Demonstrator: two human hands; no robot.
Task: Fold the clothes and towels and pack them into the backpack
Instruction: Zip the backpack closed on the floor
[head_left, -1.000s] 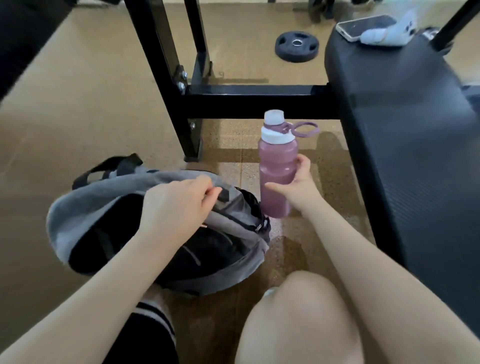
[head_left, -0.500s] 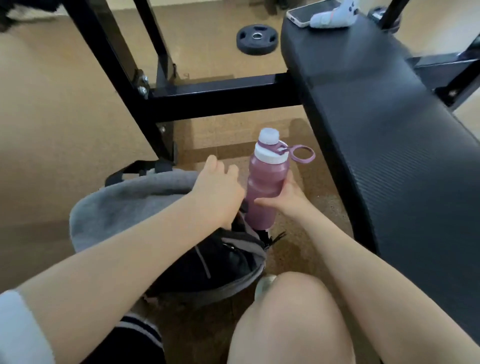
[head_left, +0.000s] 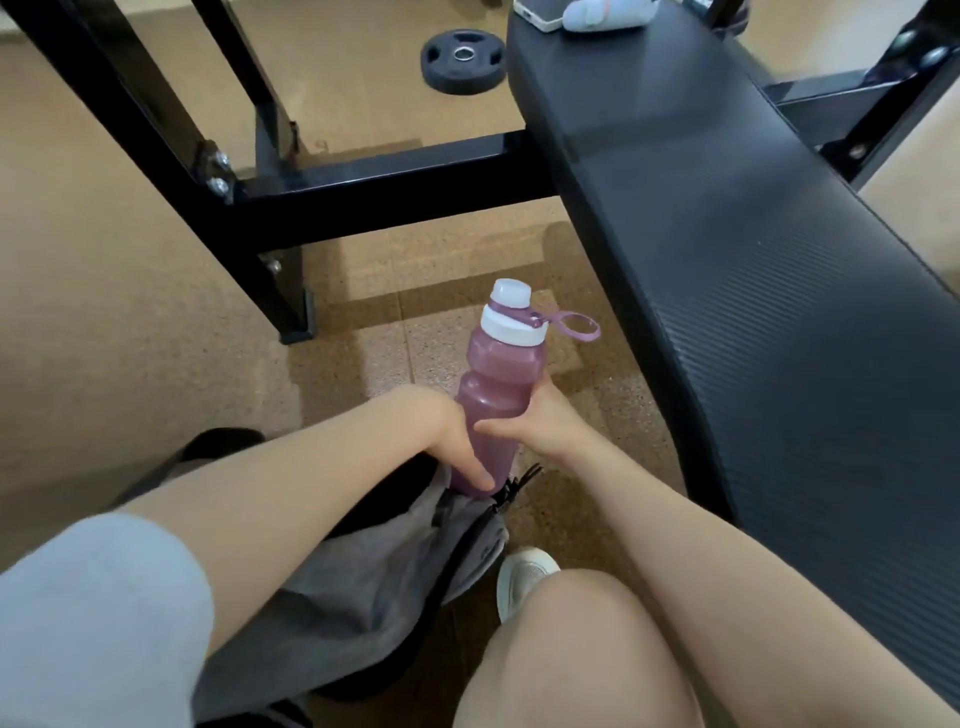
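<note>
Gym floor, tan, beside black worktop (head_left: 727, 270). Backpack (head_left: 374, 566): grey, soft, floppy, left of worktop; take hold at its rim. Bottle (head_left: 496, 405): pink, rigid, smooth, likely heavy if full; upright at backpack's side. Right hand (head_left: 540, 426) grips its waist; left hand (head_left: 462, 447) fingers curl round its base.

A: anyone spot a brand on the purple bottle (head_left: 497, 400); or numbers on the weight plate (head_left: 463, 61)?
B: nope; the plate is too small to make out; no readable print on the bottle or the bench (head_left: 737, 218) either
</note>
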